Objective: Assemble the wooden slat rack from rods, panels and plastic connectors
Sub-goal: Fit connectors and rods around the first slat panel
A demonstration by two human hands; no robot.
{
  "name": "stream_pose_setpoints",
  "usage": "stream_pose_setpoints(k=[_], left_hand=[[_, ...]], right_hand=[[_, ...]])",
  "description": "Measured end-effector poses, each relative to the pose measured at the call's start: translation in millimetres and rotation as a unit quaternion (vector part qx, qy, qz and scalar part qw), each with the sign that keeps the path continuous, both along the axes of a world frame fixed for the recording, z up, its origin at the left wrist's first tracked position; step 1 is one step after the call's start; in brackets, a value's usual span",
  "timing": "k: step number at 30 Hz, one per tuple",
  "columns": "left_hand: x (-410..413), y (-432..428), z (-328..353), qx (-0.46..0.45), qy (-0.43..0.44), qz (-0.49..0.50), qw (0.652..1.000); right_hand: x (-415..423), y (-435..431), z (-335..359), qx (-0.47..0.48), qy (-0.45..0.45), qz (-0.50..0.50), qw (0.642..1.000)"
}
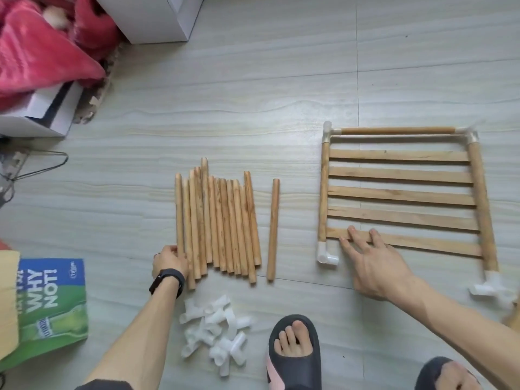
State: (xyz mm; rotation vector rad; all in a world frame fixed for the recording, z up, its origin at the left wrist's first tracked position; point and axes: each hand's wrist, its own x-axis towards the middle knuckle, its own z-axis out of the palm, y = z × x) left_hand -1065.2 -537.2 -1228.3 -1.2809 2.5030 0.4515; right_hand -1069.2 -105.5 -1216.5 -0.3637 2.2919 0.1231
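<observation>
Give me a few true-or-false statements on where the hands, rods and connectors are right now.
1. The right hand lies with fingers spread on the nearest slat of the frame. True.
2. A rod joins the frame's two near corners. False: nothing spans from the near-left connector to the near-right connector; only the far rod is fitted.
3. A single rod lies apart, right of the rod bundle. True.
4. The loose connectors are piled on the frame. False: they lie on the floor, nearer than the bundle.
5. The left hand holds nothing. False: it grips the leftmost rod.
</observation>
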Motion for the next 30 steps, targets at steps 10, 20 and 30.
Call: stream_pose_setpoints(k=[10, 20, 30], left_hand=[[-11, 127, 31, -0.032, 0.293, -0.429, 0.854], [18, 257, -1, 0.18, 0.123, -0.343, 0.914], [11, 262, -17, 0.232, 0.062, -0.267, 0.933]], right_hand=[[-9, 14, 46, -0.414, 0.018, -0.491, 0.766], [65, 69, 17, -0.405, 0.091, -0.824, 0.387], [77, 80, 2, -0.412, 0.096, -0.828, 0.369]])
